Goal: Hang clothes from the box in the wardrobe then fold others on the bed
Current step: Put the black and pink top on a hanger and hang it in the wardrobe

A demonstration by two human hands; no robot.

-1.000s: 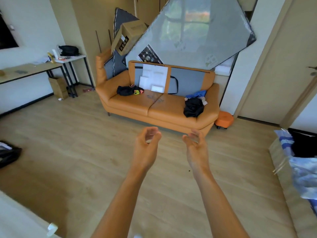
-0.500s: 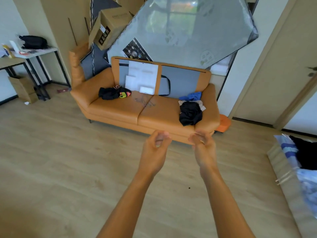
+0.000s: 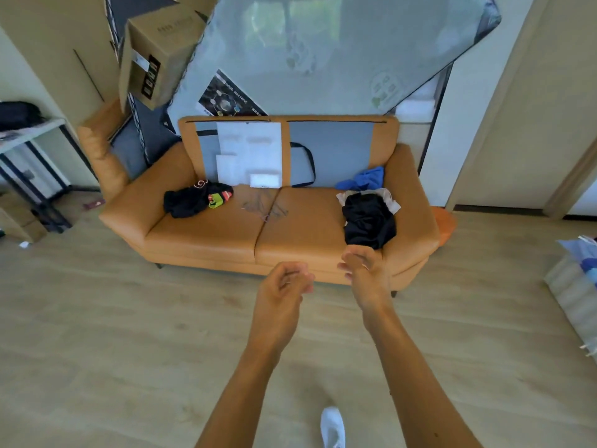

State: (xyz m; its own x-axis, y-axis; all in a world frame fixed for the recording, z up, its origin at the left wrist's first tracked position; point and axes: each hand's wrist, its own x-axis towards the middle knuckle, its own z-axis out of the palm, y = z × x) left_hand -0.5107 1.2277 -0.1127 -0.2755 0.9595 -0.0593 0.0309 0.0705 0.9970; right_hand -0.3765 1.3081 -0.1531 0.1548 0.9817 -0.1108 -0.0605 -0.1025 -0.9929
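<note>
Both hands empty: left hand (image 3: 284,286) loosely curled, right hand (image 3: 365,273) half open, mid-frame. Black garment (image 3: 368,221) on sofa (image 3: 258,234) just beyond right hand; 2nd black pile (image 3: 190,202) centre-left. No wardrobe/bed in view. Task prob. barely begun.

Orange sofa (image 3: 206,234) on wood floor (image 3: 97,334). Plastic-wrapped mattress (image 3: 323,53) leans behind it, beside a cardboard carton (image 3: 155,56). White papers (image 3: 248,150) against sofa backrest. White-topped table (image 3: 29,134) far left, orange stool (image 3: 447,221) right.
</note>
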